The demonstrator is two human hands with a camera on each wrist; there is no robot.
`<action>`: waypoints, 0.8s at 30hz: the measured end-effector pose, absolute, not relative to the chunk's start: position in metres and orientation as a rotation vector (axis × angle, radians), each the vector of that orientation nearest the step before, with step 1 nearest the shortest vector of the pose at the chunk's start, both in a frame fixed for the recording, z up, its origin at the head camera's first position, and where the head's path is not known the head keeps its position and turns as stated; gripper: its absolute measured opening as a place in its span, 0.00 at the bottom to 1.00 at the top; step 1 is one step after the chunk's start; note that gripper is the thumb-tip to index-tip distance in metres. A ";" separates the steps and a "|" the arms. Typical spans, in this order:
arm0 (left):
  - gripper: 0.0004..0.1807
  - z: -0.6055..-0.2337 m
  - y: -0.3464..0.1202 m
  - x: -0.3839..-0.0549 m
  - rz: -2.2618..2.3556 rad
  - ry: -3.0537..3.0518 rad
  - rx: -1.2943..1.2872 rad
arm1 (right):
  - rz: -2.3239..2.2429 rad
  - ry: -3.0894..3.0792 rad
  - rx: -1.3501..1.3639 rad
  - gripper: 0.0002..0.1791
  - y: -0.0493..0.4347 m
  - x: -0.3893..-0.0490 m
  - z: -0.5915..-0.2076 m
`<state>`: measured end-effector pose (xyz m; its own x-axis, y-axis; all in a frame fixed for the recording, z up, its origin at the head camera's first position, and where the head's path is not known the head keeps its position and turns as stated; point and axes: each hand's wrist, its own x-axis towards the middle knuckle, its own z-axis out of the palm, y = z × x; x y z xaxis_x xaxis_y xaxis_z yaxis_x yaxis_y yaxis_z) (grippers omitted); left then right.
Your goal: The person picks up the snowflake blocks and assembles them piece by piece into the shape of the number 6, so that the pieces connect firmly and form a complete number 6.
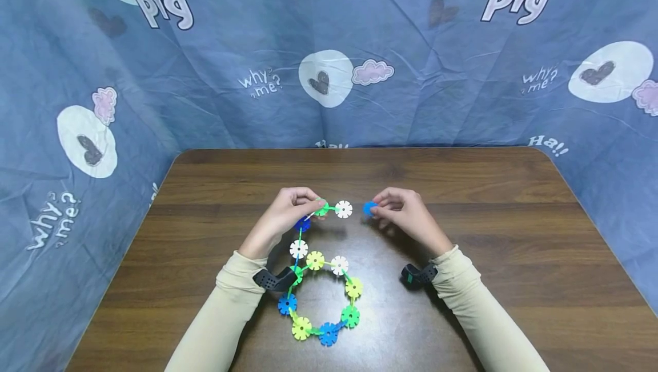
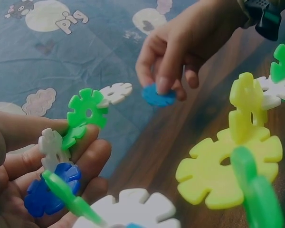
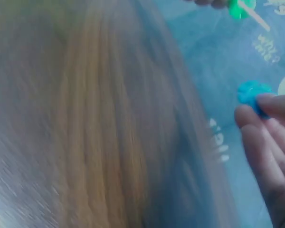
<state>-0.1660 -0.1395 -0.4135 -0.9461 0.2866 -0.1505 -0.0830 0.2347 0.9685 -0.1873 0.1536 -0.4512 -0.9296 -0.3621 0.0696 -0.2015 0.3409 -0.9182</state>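
Note:
My left hand pinches a green notched disc near the end of a chain of interlocking plastic snowflake discs. A white disc sticks out to the right as the chain's free end. Below the hand, a dark blue disc and another white disc lead down to a ring of yellow, green, white and blue discs. Between thumb and fingers my right hand holds a single blue disc, a short gap to the right of the white end disc.
The ring's blue disc and green disc lie toward the front of the brown wooden table. A blue patterned cloth hangs behind the table. Each wrist wears a black strap device.

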 end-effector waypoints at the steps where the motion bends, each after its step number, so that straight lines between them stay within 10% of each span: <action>1: 0.11 -0.414 -0.140 -0.166 1.765 2.216 0.192 | -1.661 2.457 -0.530 0.10 0.153 -0.185 -0.450; 24: 0.10 -0.415 -0.138 -0.164 1.799 2.212 0.204 | -1.731 2.634 -0.864 0.05 0.135 -0.166 -0.441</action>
<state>-0.1637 -0.1379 -0.4150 -0.9502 0.2843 -0.1279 -0.0673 0.2135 0.9746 -0.1659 0.1353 -0.4411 -0.8529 -0.3573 0.3806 -0.4911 0.3020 -0.8170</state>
